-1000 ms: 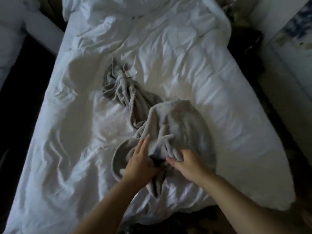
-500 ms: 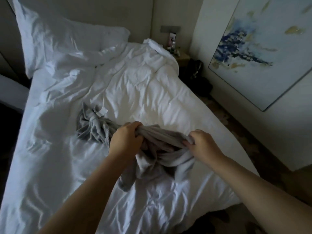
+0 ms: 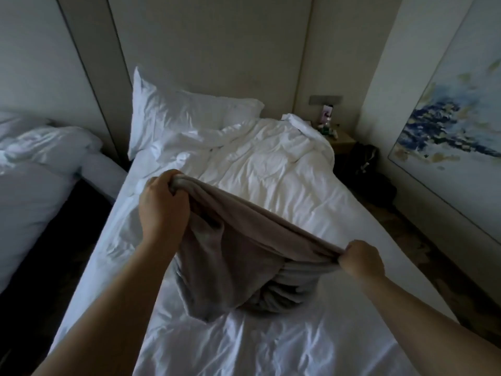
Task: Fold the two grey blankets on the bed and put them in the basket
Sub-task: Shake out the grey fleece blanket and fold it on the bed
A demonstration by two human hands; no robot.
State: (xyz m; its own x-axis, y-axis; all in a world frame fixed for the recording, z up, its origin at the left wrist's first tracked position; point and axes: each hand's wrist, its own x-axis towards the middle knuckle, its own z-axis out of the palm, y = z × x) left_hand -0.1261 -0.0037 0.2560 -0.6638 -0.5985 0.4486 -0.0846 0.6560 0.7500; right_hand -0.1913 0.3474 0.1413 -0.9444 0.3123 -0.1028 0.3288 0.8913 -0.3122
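Head view: left hand (image 3: 162, 210) at 10 o'clock and right hand (image 3: 362, 259) at 4 each clench the grey blanket (image 3: 238, 251) edge — it hangs bunched over the bed (image 3: 271, 169) centre. Best pull hands apart, shake flat. White rumpled duvet, pillow (image 3: 187, 115) at 12, painting (image 3: 455, 131) at 3; basket unseen.

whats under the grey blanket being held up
The white bed sheet shows below the grey blanket, whose lower folds bunch on it. Whatever lies behind the raised cloth is covered.
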